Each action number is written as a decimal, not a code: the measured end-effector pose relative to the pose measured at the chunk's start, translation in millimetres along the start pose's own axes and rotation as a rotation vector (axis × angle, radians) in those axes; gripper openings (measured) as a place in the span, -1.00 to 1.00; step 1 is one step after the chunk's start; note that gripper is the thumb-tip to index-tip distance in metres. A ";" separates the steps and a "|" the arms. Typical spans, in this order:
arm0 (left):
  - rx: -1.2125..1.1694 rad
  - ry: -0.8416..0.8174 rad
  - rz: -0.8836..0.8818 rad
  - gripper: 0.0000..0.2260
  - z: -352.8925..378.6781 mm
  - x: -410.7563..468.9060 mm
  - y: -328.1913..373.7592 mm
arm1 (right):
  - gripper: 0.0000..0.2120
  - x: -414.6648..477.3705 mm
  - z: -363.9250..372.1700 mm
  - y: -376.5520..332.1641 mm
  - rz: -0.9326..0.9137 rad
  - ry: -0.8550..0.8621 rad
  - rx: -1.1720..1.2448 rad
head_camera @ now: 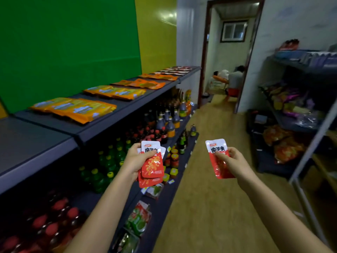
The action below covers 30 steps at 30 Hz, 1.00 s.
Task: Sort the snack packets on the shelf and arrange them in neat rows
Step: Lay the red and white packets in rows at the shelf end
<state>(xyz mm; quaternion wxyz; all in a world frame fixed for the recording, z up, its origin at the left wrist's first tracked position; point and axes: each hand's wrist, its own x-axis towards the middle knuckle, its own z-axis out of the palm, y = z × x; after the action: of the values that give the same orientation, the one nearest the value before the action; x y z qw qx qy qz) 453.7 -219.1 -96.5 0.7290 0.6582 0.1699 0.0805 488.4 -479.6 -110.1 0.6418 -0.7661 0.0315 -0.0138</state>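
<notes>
The stacked packets (152, 167) and the single packet (217, 147) each read "魔芋爽" in black.

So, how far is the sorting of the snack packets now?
Done, it seems: orange packets lie in groups along the top shelf, with red-and-white packets at its far end. In hand: the left hand holds a small stack of red packets, and the right hand pinches a single red packet. Left: these red ones are not yet on the shelf.
</notes>
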 end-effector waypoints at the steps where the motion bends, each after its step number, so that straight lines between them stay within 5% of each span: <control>1: 0.011 -0.015 -0.005 -0.71 14.3 10.6 -1.0 | -0.78 13.3 -9.1 3.0 0.002 0.016 -0.008; 15: 0.056 -0.273 -0.056 -0.72 197.0 250.9 5.2 | -0.75 265.3 -76.0 32.1 0.078 0.208 0.000; 30: 0.062 -0.213 -0.021 -0.71 345.1 512.8 40.3 | -0.81 559.7 -107.0 31.6 0.098 0.192 0.068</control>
<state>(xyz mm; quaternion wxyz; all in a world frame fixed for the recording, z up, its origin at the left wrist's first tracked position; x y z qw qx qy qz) 1056.5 -361.1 -103.2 0.7232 0.6833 0.1005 -0.0027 1039.3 -627.2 -133.3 0.6615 -0.7365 0.1296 -0.0570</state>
